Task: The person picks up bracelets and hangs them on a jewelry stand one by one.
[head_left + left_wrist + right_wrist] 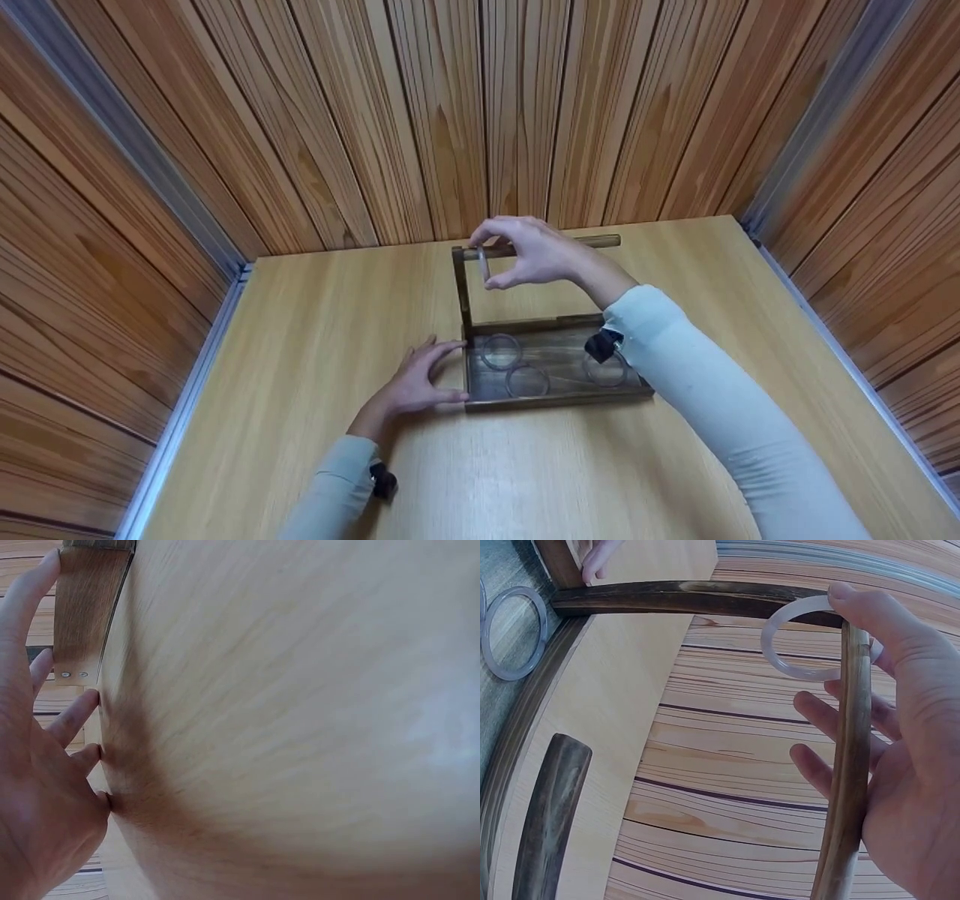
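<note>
My right hand (536, 251) pinches a clear, whitish bangle (776, 656) between thumb and fingers. The bangle encircles the upper bar (847, 765) of a dark wooden stand, close to the corner where that bar meets the upright post (461, 292). My left hand (416, 379) lies at the left end of the stand's tray (555, 401), thumb and fingers stretched out and touching the end board (86, 622). Three more bangles lie flat in the tray: one at the back left (501, 368), another in front of it (527, 395), a third (606, 384) at the right, partly covered by the right sleeve.
A second dark rod (551, 817) with a free end sits lower, near the tray's back edge. The upper bar's right end (611, 241) is free too. The stand rests on a light wood table (337, 300) between plank walls (442, 150) with metal rails at the sides.
</note>
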A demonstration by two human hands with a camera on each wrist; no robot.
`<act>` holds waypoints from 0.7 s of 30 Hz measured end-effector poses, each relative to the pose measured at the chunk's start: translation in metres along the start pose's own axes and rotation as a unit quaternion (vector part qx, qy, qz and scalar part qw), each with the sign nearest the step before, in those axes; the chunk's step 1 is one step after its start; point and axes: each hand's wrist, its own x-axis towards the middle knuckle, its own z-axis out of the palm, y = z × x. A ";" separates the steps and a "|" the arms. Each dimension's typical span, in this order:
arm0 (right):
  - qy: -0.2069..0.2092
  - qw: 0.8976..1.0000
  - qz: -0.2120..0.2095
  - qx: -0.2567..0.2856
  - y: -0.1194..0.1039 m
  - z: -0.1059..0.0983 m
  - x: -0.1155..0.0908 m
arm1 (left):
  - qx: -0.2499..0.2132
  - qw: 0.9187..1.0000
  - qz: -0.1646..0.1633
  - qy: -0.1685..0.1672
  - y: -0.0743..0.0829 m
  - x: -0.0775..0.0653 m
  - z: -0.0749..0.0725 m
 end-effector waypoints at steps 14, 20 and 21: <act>0.006 1.000 0.000 -0.015 -0.001 0.000 0.000 | -0.004 1.000 -0.001 0.002 0.001 -0.001 0.001; 0.006 1.000 -0.003 -0.021 -0.001 0.000 0.001 | -0.011 1.000 0.004 0.004 0.003 -0.002 0.000; 0.006 1.000 -0.003 -0.019 -0.001 -0.001 0.001 | -0.010 1.000 0.004 0.004 0.003 -0.002 -0.001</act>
